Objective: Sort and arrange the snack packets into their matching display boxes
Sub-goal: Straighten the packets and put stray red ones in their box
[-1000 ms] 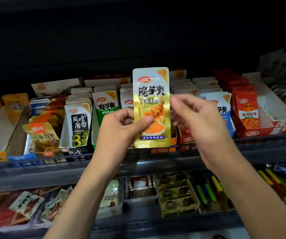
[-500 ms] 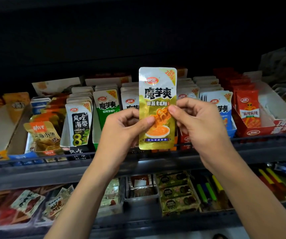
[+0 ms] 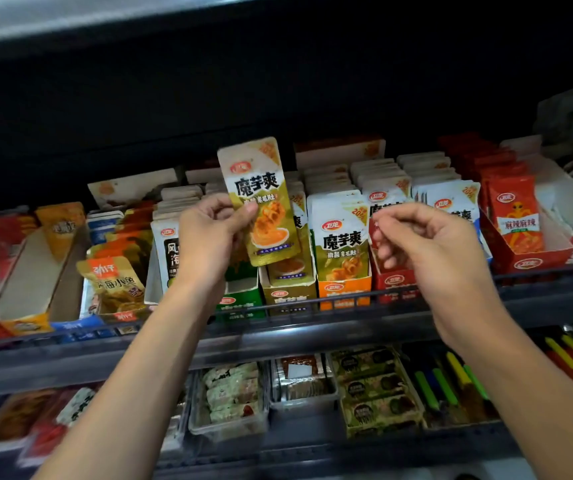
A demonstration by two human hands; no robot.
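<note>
your left hand (image 3: 209, 233) pinches the gold snack packet (image 3: 261, 202) by its left edge, thumb on the front and fingers curled behind. the packet hangs tilted, top leaning left, just above and in front of the olive display box (image 3: 287, 296) on the upper shelf (image 3: 278, 341). a matching packet (image 3: 342, 237) stands in the orange box (image 3: 344, 292) just right of the olive box. your right hand (image 3: 427, 237) hovers further right, apart from the packet, fingers loosely curled. it seems to hold nothing, though its fingertips blur against a red box (image 3: 394, 280).
</note>
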